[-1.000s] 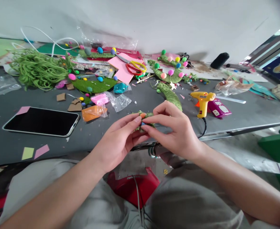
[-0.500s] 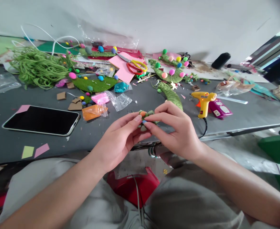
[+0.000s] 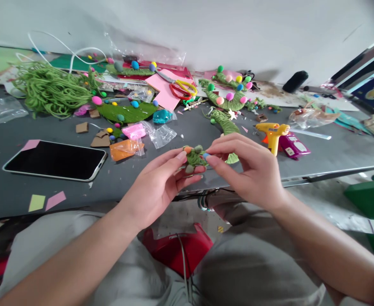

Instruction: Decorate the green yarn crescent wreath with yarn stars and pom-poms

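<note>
Pinching a small blue ball between thumb and forefinger, my right hand is nearly closed at the tips; whether the ball is attached to the green yarn piece or only beside it, I cannot tell. My left hand is half curled, thumb above and fingers beneath, holding the yarn piece by its left side near the front edge of the tabletop. Squeezing too hard could shoot the blue ball out, and so close to that edge (with bare floor beyond it) it might drop out of reach. A heavy left thumb could loosen the orange ball just beside it. Toward the tabletop's right end, the yellow glue gun sits just past my right hand, so a careless swing could knock it.
</note>
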### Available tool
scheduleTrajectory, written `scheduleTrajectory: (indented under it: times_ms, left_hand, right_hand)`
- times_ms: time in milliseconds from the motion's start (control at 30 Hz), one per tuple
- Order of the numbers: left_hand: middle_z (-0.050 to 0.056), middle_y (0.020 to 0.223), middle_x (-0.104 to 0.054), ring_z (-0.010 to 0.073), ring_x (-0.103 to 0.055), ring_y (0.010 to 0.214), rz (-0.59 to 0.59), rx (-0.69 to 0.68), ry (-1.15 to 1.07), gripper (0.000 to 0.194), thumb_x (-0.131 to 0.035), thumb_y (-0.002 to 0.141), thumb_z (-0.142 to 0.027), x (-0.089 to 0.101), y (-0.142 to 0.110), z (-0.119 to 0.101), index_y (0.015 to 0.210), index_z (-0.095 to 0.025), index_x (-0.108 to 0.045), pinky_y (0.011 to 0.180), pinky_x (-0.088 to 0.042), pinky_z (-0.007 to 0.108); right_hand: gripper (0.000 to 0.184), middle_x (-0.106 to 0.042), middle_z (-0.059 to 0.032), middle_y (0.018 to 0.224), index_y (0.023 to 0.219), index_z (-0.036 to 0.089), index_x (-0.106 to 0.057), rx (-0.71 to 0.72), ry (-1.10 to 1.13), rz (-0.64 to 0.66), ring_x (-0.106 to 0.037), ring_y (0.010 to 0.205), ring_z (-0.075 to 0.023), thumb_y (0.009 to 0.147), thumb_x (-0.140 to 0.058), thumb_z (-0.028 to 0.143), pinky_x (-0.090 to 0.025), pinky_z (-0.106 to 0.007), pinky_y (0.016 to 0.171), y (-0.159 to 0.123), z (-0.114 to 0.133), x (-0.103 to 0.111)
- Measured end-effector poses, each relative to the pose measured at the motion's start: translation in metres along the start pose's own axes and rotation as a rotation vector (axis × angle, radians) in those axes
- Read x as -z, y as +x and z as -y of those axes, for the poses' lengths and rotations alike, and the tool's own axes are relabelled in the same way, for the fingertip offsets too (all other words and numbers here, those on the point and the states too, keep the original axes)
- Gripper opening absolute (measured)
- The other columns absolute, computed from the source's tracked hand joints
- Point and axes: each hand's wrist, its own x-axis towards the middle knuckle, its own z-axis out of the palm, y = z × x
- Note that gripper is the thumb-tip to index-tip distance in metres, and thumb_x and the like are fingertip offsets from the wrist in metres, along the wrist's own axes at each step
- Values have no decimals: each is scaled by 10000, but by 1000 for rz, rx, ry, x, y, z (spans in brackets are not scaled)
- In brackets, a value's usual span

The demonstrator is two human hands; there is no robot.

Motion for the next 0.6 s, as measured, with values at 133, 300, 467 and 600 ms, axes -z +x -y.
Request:
scheduleTrajectory:
  times_ms: [133,300,467,600]
  left_hand:
    - [23,962,-800,197,-782,952,-21,6,20,92,-721,938,-257,0,-1,-2,947,-196,-789,825,-664,255]
    - [9,958,-797,185,-785,931,-68,0,74,73,-775,874,-179,-3,-3,-6,942,-202,-764,817,-658,243]
    - [-2,903,-778,216,-788,964,-121,-2,124,152,-786,834,-133,-1,-2,-10,962,-204,-744,843,-658,262]
    - [0,918,-770,232,-776,1032,-99,19,175,149,-785,841,-153,2,0,-14,973,-213,-752,893,-654,276]
  right_hand:
    - [103,-755,-36,1021,1034,258,-742,-129,67,35,-701,933,-205,935,-716,269,-582,-365,843,-1,-2,10]
    - [158,-721,-38,1029,1097,247,-735,-173,68,124,-653,878,-169,984,-650,317,-540,-309,752,2,-9,26]
    - [264,-653,-2,731,910,212,-730,-375,41,141,-554,631,-130,949,-689,470,-440,-279,579,1,-40,40]
    - [308,-733,-43,909,1022,201,-737,-420,83,139,-655,787,-174,899,-741,483,-524,-304,722,-4,-69,49]
